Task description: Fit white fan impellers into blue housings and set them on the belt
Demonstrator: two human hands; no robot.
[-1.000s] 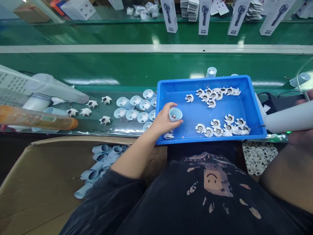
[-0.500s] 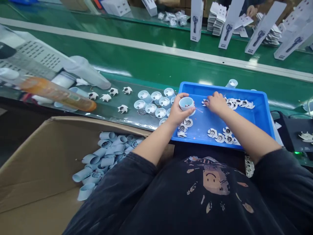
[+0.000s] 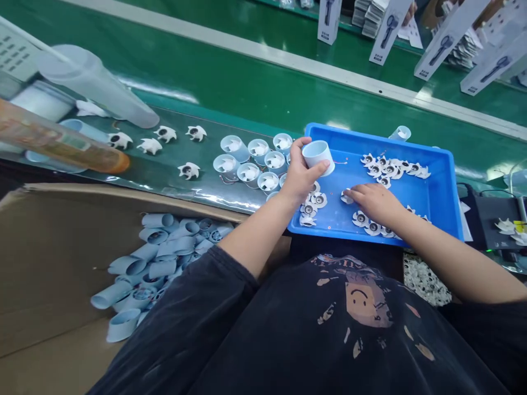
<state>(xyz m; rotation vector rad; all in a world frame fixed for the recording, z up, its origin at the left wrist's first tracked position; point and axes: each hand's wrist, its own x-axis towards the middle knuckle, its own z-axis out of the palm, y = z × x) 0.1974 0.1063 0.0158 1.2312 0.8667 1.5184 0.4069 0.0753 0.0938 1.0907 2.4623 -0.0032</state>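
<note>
My left hand [image 3: 300, 174] is closed around a pale blue plastic cup housing [image 3: 318, 156], held tilted over the left end of the blue tray [image 3: 440, 198]. My right hand [image 3: 370, 201] lies low inside the tray, its fingertips pinched on a small white fan impeller [image 3: 346, 198] on the tray floor. More white impellers [image 3: 391, 168] lie in clusters along the tray's far side and near its front edge. A group of pale blue housings [image 3: 251, 162] stands on the bench just left of the tray.
A cardboard box [image 3: 49, 263] at lower left holds several pale blue tubes [image 3: 156, 263]. Loose impellers [image 3: 164, 137] and a clear bottle [image 3: 94, 82] sit on the bench at left. A green conveyor [image 3: 247, 82] runs behind, with upright white product boxes [image 3: 329, 22] beyond it.
My right hand has drawn back from the tray's far side to its middle and pinched an impeller. My left hand has tipped the housing on its side. The view has shifted right.
</note>
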